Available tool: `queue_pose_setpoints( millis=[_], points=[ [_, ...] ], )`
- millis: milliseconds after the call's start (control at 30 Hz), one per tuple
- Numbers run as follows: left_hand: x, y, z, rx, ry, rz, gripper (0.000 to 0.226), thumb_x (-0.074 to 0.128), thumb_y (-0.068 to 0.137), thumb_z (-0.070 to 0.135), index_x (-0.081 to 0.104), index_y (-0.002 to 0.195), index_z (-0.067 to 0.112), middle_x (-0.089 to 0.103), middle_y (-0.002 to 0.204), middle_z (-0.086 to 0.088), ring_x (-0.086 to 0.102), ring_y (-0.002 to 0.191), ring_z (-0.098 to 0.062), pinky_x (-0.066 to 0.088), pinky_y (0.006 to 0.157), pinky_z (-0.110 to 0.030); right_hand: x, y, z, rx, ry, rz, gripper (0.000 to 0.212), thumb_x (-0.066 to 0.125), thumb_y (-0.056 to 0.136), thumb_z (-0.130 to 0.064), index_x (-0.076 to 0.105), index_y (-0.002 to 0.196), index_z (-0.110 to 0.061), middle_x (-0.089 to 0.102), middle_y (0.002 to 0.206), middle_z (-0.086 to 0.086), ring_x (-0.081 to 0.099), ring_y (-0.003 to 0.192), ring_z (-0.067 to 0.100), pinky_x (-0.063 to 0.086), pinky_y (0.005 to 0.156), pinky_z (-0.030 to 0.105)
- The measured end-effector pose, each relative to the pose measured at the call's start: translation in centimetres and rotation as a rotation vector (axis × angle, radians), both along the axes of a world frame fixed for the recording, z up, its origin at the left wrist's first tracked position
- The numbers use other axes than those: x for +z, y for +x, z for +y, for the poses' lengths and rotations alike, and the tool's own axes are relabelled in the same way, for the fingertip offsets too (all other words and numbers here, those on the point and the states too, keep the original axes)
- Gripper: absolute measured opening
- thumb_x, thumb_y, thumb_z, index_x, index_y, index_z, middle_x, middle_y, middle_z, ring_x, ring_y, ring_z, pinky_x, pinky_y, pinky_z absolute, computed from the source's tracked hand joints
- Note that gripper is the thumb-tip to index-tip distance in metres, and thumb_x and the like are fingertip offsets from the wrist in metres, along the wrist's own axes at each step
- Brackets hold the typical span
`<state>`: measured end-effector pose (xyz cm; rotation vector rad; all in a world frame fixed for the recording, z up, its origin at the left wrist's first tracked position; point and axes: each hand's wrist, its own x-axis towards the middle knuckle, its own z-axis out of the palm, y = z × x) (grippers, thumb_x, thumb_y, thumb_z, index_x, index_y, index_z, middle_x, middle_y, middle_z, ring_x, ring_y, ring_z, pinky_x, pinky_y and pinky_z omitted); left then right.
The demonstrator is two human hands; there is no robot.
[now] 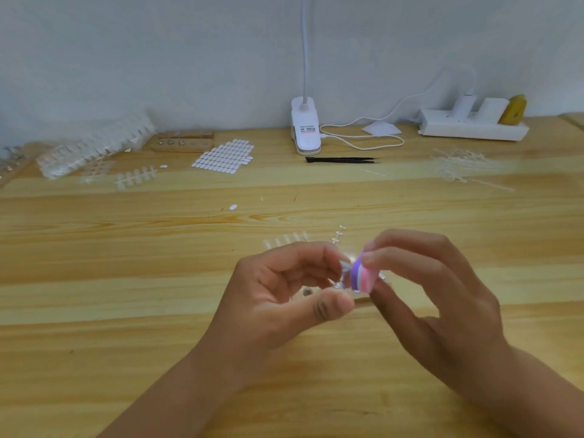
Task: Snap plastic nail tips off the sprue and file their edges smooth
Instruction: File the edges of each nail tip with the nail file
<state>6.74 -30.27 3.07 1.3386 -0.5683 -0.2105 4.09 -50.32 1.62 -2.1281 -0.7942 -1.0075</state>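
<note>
My left hand (pixel 284 289) pinches a small clear nail tip (pixel 343 275) between thumb and fingers, a little above the wooden table (pixel 126 311). My right hand (pixel 442 298) grips a small pink, white and purple file block (pixel 363 275), whose face lies against the nail tip. A short row of clear nail tips (pixel 286 240) lies on the table just behind my left hand. A bare piece of sprue (pixel 338 234) lies beside that row.
At the back left are stacked clear nail-tip sprues (pixel 94 147), a loose sprue (pixel 136 178), a sheet of white stickers (pixel 226 156) and a wooden holder (pixel 183 141). A clip lamp (pixel 305 128), black tweezers (pixel 343 159), a power strip (pixel 471 126) and spent sprues (pixel 464 167) lie further right.
</note>
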Motion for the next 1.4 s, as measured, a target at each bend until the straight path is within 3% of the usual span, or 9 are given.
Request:
queue_pose_setpoints(
  millis=[167,333,500,667,800,900,967,1100,1400],
  points=[
    [0.4,-0.1,-0.2,-0.100,-0.069,0.093,0.028,0.080,0.076,0.033,0.072,0.100,0.020,0.069,0.092,0.004,0.063,0.088,-0.011,0.051,0.077,-0.021,0.3,0.3,-0.4,-0.021,0.095,0.060,0.032,0.059,0.094,-0.007,0.051,0.121,-0.022,0.052,0.115,-0.017,0.056,0.114,0.003,0.041,0.097,0.017],
    [0.3,-0.1,-0.3,-0.156,-0.074,0.141,0.032,0.078,0.077,0.036,0.070,0.103,0.018,0.069,0.094,0.004,0.065,0.091,-0.011,0.051,0.079,-0.022,0.1,-0.2,-0.1,0.017,-0.036,-0.047,0.029,0.059,0.095,-0.002,0.055,0.120,-0.017,0.055,0.116,0.001,0.056,0.114,0.010,0.044,0.098,0.021],
    [0.3,0.0,-0.3,-0.139,-0.072,0.178,0.035,0.079,0.076,0.039,0.071,0.102,0.018,0.070,0.093,0.003,0.066,0.088,-0.010,0.050,0.074,-0.018,0.4,0.0,-0.4,-0.078,0.044,-0.005,0.035,0.060,0.094,-0.004,0.052,0.126,-0.015,0.053,0.118,-0.005,0.056,0.115,0.008,0.043,0.098,0.020],
    [0.0,0.0,-0.3,-0.170,-0.055,0.174,0.024,0.072,0.081,0.013,0.070,0.105,0.014,0.070,0.094,0.002,0.066,0.087,-0.010,0.051,0.075,-0.018,0.2,0.1,-0.6,-0.064,-0.073,-0.061,0.028,0.059,0.099,-0.010,0.056,0.126,-0.013,0.058,0.114,0.002,0.060,0.105,0.016,0.048,0.092,0.027],
    [-0.1,0.1,0.0,-0.107,-0.021,0.157,0.024,0.070,0.082,0.015,0.073,0.105,0.019,0.072,0.089,0.000,0.068,0.083,-0.015,0.051,0.070,-0.021,0.1,2.3,-3.7,-0.421,-0.105,0.125,0.022,0.064,0.090,-0.004,0.069,0.110,-0.012,0.057,0.104,-0.006,0.054,0.097,0.021,0.040,0.090,0.023],
    [-0.2,0.3,-0.1,-0.051,-0.011,0.148,0.021,0.070,0.086,0.012,0.073,0.107,0.015,0.073,0.088,-0.004,0.068,0.080,-0.016,0.051,0.067,-0.021,-0.7,3.1,-5.1,-0.610,-0.284,0.448,0.026,0.072,0.086,-0.008,0.072,0.112,-0.011,0.066,0.106,0.008,0.055,0.100,0.036,0.042,0.090,0.043],
    [-0.2,0.2,-0.3,-0.032,-0.003,0.142,0.022,0.067,0.087,0.009,0.073,0.107,0.015,0.073,0.089,-0.007,0.070,0.081,-0.018,0.052,0.068,-0.022,-0.7,2.7,-4.8,-0.563,-0.231,0.453,0.031,0.076,0.085,-0.013,0.072,0.116,-0.011,0.067,0.113,0.011,0.055,0.106,0.037,0.043,0.094,0.047],
    [-0.4,0.0,-0.5,-0.007,0.023,0.134,0.019,0.061,0.087,0.005,0.069,0.102,0.014,0.074,0.092,-0.012,0.071,0.082,-0.019,0.053,0.070,-0.023,1.2,0.9,-2.2,-0.123,0.031,0.369,0.028,0.064,0.092,-0.039,0.068,0.118,-0.030,0.062,0.124,-0.008,0.051,0.125,0.015,0.040,0.099,0.016],
    [-0.3,-0.4,-0.6,-0.031,0.058,0.086,0.018,0.062,0.087,0.005,0.062,0.103,0.012,0.074,0.082,-0.008,0.071,0.072,-0.020,0.052,0.058,-0.025,1.7,-0.3,-0.1,0.035,0.111,0.381,0.016,0.069,0.086,-0.037,0.067,0.102,-0.037,0.060,0.128,-0.013,0.047,0.134,0.017,0.038,0.109,0.029]
  ],
)
